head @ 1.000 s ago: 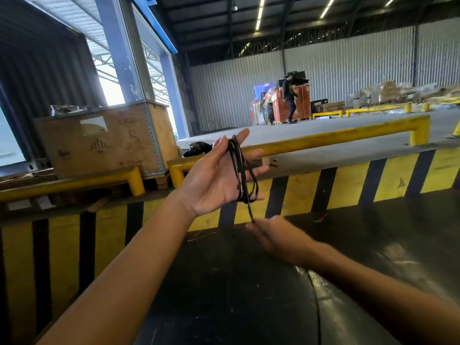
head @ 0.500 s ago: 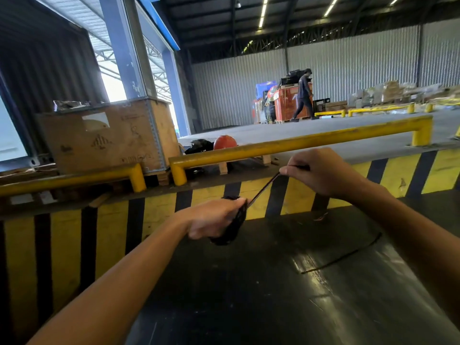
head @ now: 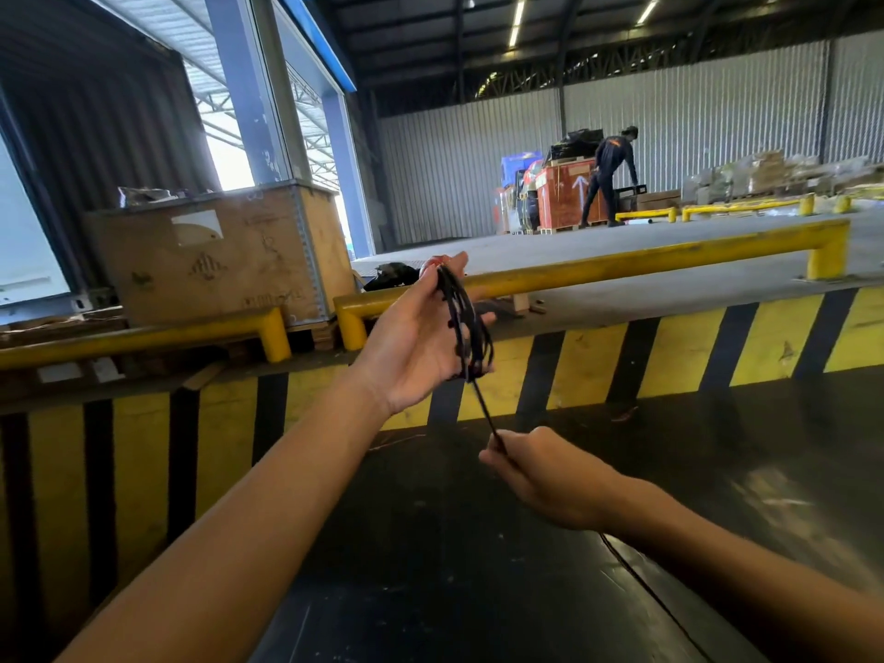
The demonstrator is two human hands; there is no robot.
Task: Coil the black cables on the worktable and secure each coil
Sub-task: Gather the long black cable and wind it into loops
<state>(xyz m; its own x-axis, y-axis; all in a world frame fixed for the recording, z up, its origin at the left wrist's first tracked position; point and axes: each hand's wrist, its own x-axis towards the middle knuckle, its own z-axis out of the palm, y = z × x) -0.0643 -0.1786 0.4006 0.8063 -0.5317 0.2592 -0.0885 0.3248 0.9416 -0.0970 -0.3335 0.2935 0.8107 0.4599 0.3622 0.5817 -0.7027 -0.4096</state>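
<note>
Just one black cable (head: 468,327), looped round flat left hand (head: 418,349), pinched by right hand (head: 550,476)

head cam | wide-angle | looks fwd + down | close over worktable (head: 430,590) | 1 view

No words or numbers can be read: the one clear sign is a white upward arrow (head: 580,184) on the red crate (head: 557,210) at one o'clock, while the stencilled marks (head: 208,266) and pale label (head: 197,228) on the wooden crate (head: 248,289) at ten o'clock are too blurred to make out.
</note>
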